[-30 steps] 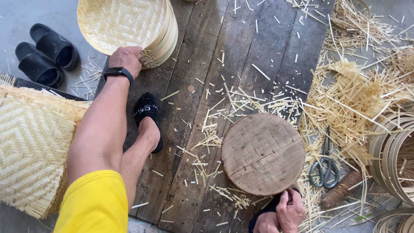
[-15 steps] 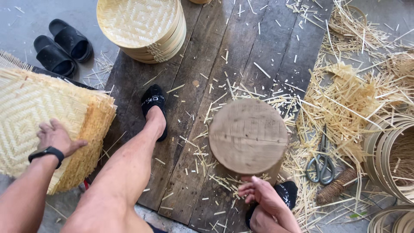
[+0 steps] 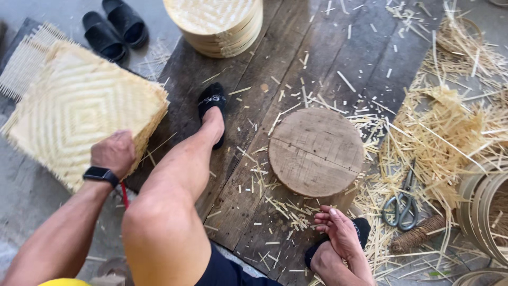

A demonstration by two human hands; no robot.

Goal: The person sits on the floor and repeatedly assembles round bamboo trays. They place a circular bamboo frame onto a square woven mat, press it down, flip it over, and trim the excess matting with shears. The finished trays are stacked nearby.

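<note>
Plank floor (image 3: 296, 63) was strewn with bamboo slivers; straw heap (image 3: 450, 132) lay at right. Stack of woven square mats (image 3: 69, 111) sat at left, on the floor's left edge. Left hand (image 3: 112, 153), smartwatch (image 3: 100, 175) on the wrist, rested on the stack's near corner, fingers curled over the edge of the top mat. Round wood block (image 3: 316, 151) stood mid-floor. Stack of round woven lids (image 3: 214, 24) sat at top. Right hand (image 3: 338, 230) hung loose and half-open just below the block, holding nothing. Scissors (image 3: 402, 204) lay near, right of it.
</note>
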